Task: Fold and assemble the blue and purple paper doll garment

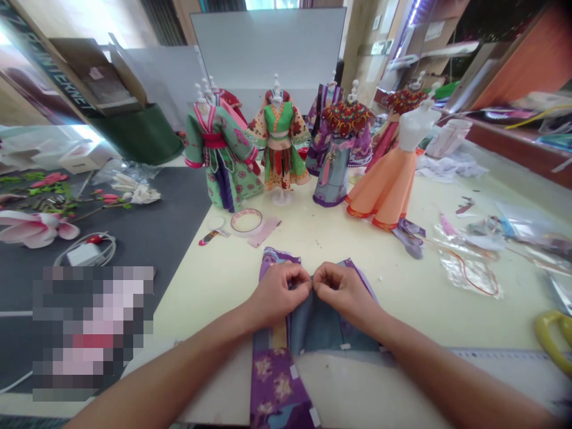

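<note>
Both hands meet over a small doll garment piece (357, 333) of blue-grey and purple fabric or paper, lying at the front of the table. My left hand (283, 289) pinches its upper edge, thumb against fingertips. Close beside it, almost touching, my right hand (342, 289) pinches the same edge. A purple flower-patterned strip (279, 381) with small white tabs hangs down toward me under the left hand. The fingers hide the exact spot being gripped.
Miniature dress forms stand behind, one in a green robe (241, 179), one in an orange skirt (384, 185). A tape roll (246, 221) lies left of centre. At right are a clear plastic bag (469, 274), yellow-handled scissors (552, 333) and a ruler (496, 356).
</note>
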Demonstrator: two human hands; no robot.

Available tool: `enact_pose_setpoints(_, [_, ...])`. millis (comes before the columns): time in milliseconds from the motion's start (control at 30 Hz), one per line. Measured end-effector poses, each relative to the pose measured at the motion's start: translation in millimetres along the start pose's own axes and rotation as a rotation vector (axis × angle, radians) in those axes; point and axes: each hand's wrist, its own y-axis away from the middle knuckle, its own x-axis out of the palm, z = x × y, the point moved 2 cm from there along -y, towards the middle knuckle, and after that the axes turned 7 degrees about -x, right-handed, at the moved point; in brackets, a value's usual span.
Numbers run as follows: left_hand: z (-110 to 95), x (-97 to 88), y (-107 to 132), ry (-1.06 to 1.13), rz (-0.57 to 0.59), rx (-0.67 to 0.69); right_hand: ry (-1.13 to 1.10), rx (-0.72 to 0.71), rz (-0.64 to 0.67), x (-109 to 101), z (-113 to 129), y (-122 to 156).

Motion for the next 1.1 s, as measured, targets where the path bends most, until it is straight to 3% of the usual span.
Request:
enact_pose_setpoints(300, [1.9,-0.9,-0.4,0.138,0.051,-0.089,-0.034,0.035,-0.01,-2.9,1.0,-2.2])
enact_pose_setpoints(633, [4.4,-4.0,-0.3,0.087,0.049,-0.05,0.262,-0.183,-0.062,-5.0,7.1,3.8])
enact_pose_setpoints(933, [1.0,-3.2,-0.5,-0.091,-0.028,0.035,0.399,-0.257,-0.075,-3.5,6.2,5.9])
enact_pose_setpoints(1100, [3.1,-4.5,-0.2,-0.073,-0.009,0.029,0.439,-0.274,-0.064,-4.1,5.5,6.1])
